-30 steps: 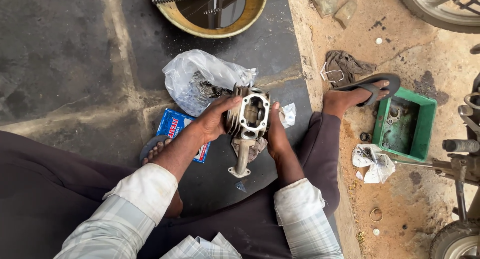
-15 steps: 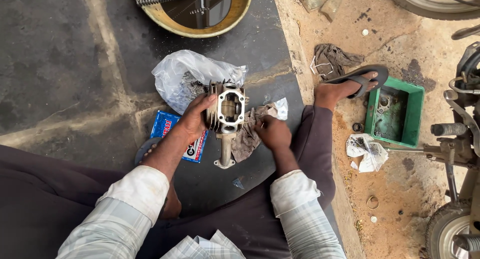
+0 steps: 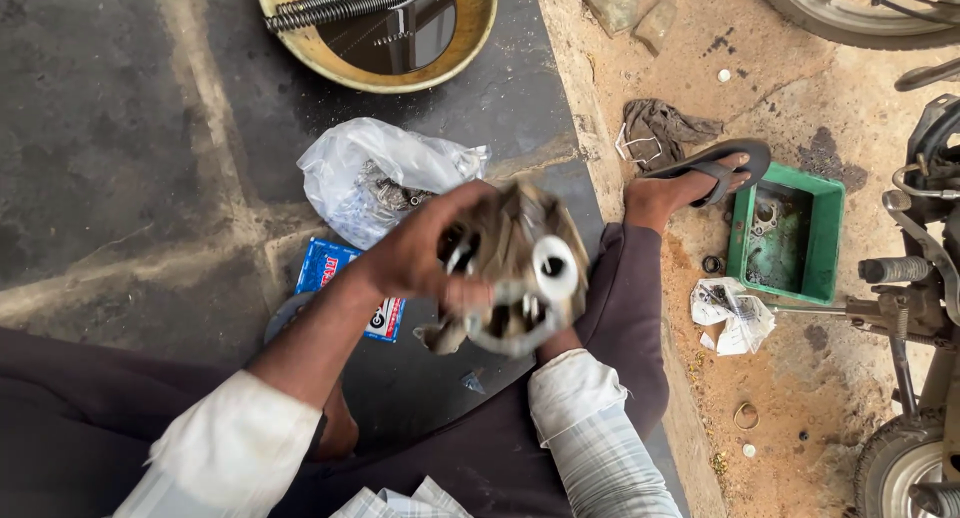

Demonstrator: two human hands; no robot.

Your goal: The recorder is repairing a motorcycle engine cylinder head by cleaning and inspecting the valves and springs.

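- Your left hand (image 3: 420, 263) sits at the centre of the frame, fingers wrapped round the left side of the metal engine part (image 3: 515, 273), which is blurred and held up off the ground
- Your right hand is hidden behind that part; only its sleeve (image 3: 590, 418) shows below it, so I cannot tell how its fingers are set
- Just left of your left wrist lies a blue packet (image 3: 330, 278) flat on the dark mat (image 3: 120, 128), with open mat beyond it toward the left edge
- Above your hand lies a crumpled clear plastic bag (image 3: 385, 173)
- Right of centre your sandalled foot (image 3: 700, 178) rests at the mat's edge on the dirt, just beside a green tray (image 3: 825, 228)
- At the top edge stands a yellow basin (image 3: 475, 33) with dark liquid and springs
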